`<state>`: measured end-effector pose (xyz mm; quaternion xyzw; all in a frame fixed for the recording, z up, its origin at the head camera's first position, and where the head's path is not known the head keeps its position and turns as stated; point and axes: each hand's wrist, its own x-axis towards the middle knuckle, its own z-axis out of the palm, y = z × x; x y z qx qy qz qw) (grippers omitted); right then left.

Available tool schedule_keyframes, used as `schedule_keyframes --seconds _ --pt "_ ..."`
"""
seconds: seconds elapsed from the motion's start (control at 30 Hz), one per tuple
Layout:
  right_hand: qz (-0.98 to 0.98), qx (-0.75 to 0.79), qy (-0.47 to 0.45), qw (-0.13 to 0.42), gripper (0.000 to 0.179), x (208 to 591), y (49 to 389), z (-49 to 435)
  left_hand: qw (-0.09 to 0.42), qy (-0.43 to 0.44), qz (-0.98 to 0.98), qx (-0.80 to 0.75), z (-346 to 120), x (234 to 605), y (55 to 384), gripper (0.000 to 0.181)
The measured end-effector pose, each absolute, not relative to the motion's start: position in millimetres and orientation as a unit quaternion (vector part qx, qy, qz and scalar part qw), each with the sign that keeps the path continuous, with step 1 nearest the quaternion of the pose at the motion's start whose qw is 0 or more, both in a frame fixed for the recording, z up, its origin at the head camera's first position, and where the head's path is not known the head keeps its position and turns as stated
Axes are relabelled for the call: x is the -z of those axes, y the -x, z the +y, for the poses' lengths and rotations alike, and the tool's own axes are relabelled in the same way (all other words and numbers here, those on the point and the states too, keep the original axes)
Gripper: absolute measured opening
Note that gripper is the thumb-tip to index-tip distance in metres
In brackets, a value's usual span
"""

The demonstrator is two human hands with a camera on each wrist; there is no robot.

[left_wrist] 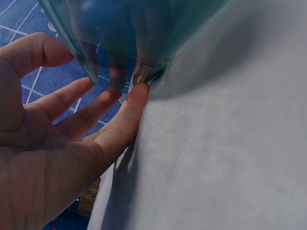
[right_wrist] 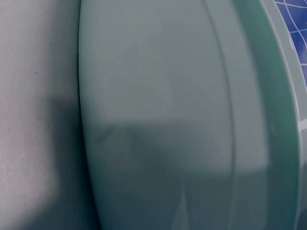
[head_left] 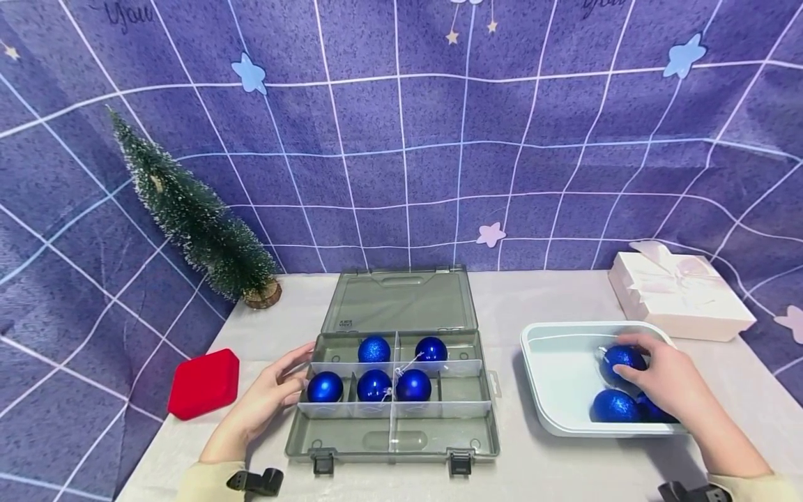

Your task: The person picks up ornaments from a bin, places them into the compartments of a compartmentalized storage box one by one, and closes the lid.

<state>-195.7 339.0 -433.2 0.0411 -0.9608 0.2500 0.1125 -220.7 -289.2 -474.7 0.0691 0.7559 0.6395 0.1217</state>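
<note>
In the head view my right hand (head_left: 670, 374) reaches into a pale plastic tub (head_left: 532, 380) and grips a glittery blue Christmas ball (head_left: 617, 364) between thumb and fingers. Two more blue balls (head_left: 616, 406) lie below it in the tub, one partly behind the hand. My left hand (head_left: 263, 401) rests its fingertips along the left side of a grey see-through compartment box (head_left: 301, 439); the left wrist view shows the fingers (left_wrist: 120, 127) lightly bent at its wall. Several blue balls (head_left: 374, 350) sit in the box's back and middle rows. The right wrist view shows only the tub's outer wall (right_wrist: 158, 96).
The box's lid (head_left: 401, 303) stands open at the back. Left of the box are a red case (head_left: 203, 383) and a small snowy Christmas tree (head_left: 194, 216) on a wooden base. A white gift box (head_left: 684, 293) with a bow is behind the tub, before a purple curtain (head_left: 433, 174).
</note>
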Motion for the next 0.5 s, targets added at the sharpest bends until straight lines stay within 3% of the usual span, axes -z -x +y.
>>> schedule_keyframes --seconds 0.27,0.5 --pt "-0.965 -0.249 -0.030 0.082 0.045 430.7 197.8 339.8 0.126 -0.071 0.750 -0.645 -290.6 475.3 221.3 0.075" --pt "-0.961 -0.260 -0.030 0.095 0.047 426.6 193.8 333.7 0.125 -0.070 0.752 -0.643 -290.7 476.9 221.6 0.076"
